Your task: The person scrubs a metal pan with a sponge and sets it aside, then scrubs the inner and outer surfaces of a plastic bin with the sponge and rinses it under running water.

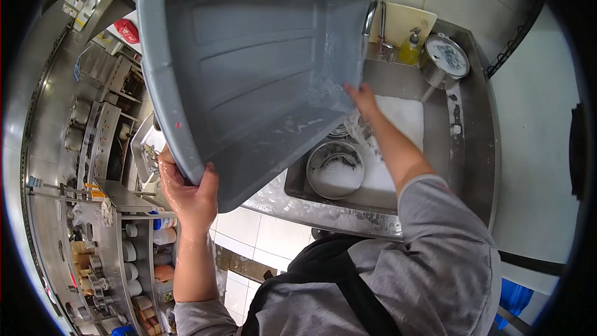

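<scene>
A large grey plastic tub [249, 50] is tilted on its side over the sink, its open inside facing me. My left hand [189, 190] grips the tub's rim at the near left corner, thumb on the outer edge. At the right end, my right hand [362, 99] holds the tub's edge close to the faucet [375, 18]. Water wets the tub's inner right corner and spills below my right hand into the sink. Beneath lies a round metal pot [336, 171] with suds in it.
White foam [404, 124] covers part of the steel sink [432, 143]. On the back right ledge stand a soap pump bottle [410, 48] and a metal pot with suds [444, 59]. A shelf rack [138, 255] with containers stands at left.
</scene>
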{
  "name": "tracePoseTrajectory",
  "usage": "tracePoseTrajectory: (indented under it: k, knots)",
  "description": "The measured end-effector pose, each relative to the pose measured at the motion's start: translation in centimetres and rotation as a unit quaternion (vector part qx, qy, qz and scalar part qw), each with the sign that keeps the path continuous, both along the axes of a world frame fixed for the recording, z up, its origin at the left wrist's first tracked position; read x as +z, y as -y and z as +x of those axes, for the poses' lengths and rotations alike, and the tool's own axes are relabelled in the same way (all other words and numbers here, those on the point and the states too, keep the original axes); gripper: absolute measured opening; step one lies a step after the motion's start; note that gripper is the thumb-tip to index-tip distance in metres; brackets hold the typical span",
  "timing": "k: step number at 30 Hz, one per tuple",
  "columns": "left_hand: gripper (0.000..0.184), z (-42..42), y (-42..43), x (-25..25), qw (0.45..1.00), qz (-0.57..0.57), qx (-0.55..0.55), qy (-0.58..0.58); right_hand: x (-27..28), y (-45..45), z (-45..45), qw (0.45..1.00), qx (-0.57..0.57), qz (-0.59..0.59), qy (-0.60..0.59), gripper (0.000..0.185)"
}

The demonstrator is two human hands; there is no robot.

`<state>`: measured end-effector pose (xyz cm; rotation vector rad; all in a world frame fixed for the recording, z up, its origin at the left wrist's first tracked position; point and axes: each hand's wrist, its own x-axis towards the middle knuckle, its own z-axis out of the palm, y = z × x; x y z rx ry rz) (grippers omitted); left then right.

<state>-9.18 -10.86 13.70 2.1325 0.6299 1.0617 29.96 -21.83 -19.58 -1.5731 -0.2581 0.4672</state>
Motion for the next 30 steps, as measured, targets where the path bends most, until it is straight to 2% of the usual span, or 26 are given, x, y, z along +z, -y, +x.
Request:
tracePoseTrajectory:
  k: [1,2,4,6,8,11,12,14,15,16,17,19,21,23,25,26,28,30]
  knots:
    - [0.033,0.0,0.0,0.0,1.000,0.003,0.003,0.004,-0.3,-0.6,-1.9,0.996,0.050,0.006,-0.069,0.061]
    - [0.033,0.0,0.0,0.1,1.000,0.011,0.007,0.018,0.2,-1.5,-2.0,0.996,0.054,0.010,-0.065,0.061]
    - [0.033,-0.2,0.0,0.2,0.999,0.021,0.012,0.030,0.9,-2.9,-2.4,0.980,0.017,0.059,-0.187,0.066]
    - [0.034,-0.7,0.1,0.3,0.997,0.081,0.000,-0.011,6.6,-3.6,-1.6,0.996,0.016,0.009,-0.084,0.065]
    - [0.035,-0.7,0.7,0.3,0.995,0.102,-0.008,-0.017,9.3,-3.9,1.1,0.998,-0.006,0.055,-0.036,0.064]
    - [0.037,-1.2,0.8,0.5,0.991,0.127,-0.011,-0.035,13.7,-2.8,2.6,0.992,-0.028,0.105,-0.064,0.069]
    - [0.037,-1.2,0.5,0.8,0.992,0.115,-0.003,-0.042,11.7,-2.7,3.0,0.992,-0.029,0.104,-0.063,0.069]
    - [0.036,-1.1,-0.3,1.3,0.994,0.103,-0.001,-0.048,6.6,-1.8,3.8,0.992,-0.065,0.089,0.061,0.069]
    - [0.033,-0.8,-1.0,1.4,0.997,0.049,-0.006,-0.061,6.6,-0.3,3.0,0.992,-0.068,0.089,0.064,0.069]
    - [0.030,-0.5,-1.7,1.7,0.997,-0.003,-0.010,-0.074,6.6,1.5,1.3,0.996,-0.026,0.050,0.074,0.067]
    - [0.030,-0.1,-2.4,1.9,0.997,-0.003,-0.012,-0.071,6.6,3.3,0.0,0.996,0.018,0.010,0.084,0.065]
    - [0.024,1.0,-3.7,2.0,0.979,-0.188,-0.022,-0.075,6.8,7.3,-0.1,0.989,0.030,-0.111,0.091,0.060]
    - [0.019,1.5,-5.9,0.5,0.968,-0.235,-0.030,-0.084,7.8,11.9,-0.5,0.982,0.020,-0.154,0.111,0.056]
    - [0.020,1.9,-7.4,-1.7,0.929,-0.348,-0.028,-0.121,10.9,15.6,-0.8,0.971,0.008,-0.199,0.128,0.052]
    - [0.027,2.2,-9.2,-5.1,0.918,-0.368,-0.055,-0.141,15.0,19.5,-1.6,0.996,0.056,-0.069,-0.019,0.045]
    - [0.031,2.5,-9.6,-6.5,0.908,-0.382,-0.053,-0.161,17.1,21.1,-2.3,0.996,0.049,-0.075,-0.021,0.045]
    - [0.044,3.7,-8.9,-7.9,0.907,-0.365,-0.048,-0.202,20.9,23.4,-3.6,0.998,-0.016,0.018,-0.052,0.037]
    - [0.044,5.4,-9.1,-10.3,0.898,-0.366,-0.074,-0.233,23.9,25.7,-3.9,0.999,-0.028,0.034,-0.027,0.038]
